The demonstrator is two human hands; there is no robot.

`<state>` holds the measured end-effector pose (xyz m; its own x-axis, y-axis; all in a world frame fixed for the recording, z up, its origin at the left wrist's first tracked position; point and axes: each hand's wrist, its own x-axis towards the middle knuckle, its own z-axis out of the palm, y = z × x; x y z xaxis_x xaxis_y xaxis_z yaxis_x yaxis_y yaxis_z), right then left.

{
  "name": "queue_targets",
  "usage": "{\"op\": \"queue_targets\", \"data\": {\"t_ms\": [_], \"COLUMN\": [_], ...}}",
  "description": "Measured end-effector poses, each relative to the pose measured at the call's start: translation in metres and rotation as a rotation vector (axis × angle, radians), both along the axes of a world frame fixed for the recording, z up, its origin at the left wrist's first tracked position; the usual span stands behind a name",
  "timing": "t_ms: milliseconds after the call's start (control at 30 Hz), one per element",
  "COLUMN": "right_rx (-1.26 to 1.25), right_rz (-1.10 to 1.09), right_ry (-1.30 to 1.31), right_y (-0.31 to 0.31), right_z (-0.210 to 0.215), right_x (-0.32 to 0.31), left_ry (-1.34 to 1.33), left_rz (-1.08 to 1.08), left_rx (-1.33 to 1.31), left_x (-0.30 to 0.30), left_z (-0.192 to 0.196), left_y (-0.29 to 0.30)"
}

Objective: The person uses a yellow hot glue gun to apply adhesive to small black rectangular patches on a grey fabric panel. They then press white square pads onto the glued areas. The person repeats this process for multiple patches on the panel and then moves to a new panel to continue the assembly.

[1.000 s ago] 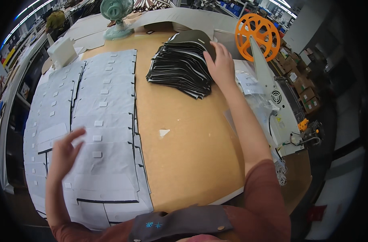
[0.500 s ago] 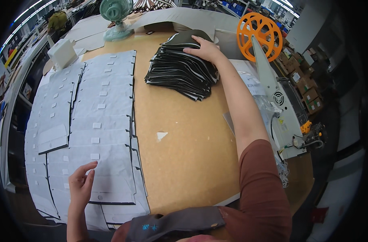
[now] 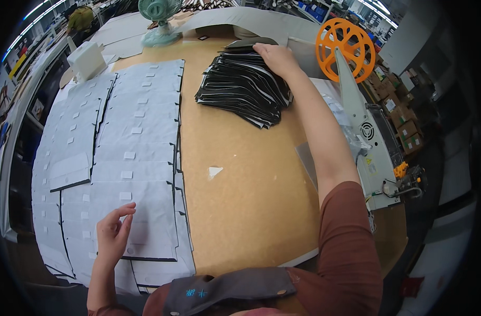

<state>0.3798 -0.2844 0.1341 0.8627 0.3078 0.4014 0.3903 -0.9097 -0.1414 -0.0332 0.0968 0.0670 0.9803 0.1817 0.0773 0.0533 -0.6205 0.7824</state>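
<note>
My right hand (image 3: pixel 276 57) reaches far across the wooden table (image 3: pixel 245 179) and rests palm down on the top of a fanned stack of black fabric pieces (image 3: pixel 244 87); whether its fingers grip a piece is not visible. My left hand (image 3: pixel 114 236) hovers over the near end of overlapping grey-white sheets (image 3: pixel 129 158), fingers loosely apart and holding nothing. Each sheet bears a small white label. The sheets lie in rows down the left half of the table.
An orange spool (image 3: pixel 341 48) stands on a grey machine (image 3: pixel 368 152) at the right edge. A green desk fan (image 3: pixel 159 21) and a white box (image 3: pixel 86 59) sit at the far left. A small white scrap (image 3: pixel 214 171) lies mid-table. Cardboard boxes (image 3: pixel 404 116) stand beyond the machine.
My left hand dropped from a raised position down toward the near sheets. My right hand slid further left across the top of the black stack.
</note>
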Motion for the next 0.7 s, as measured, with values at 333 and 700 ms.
{"op": "queue_targets", "data": {"t_ms": [333, 700], "right_rx": [-0.249, -0.330], "right_rz": [0.106, 0.374], "right_ry": [-0.734, -0.735], "right_y": [-0.008, 0.021], "right_z": [0.000, 0.000], "right_x": [0.004, -0.239], "left_ry": [-0.008, 0.033], "left_rz": [0.008, 0.023], "left_rx": [-0.013, -0.157], "left_x": [-0.006, -0.034], "left_z": [-0.004, -0.017], "left_y": [-0.005, -0.016]}}
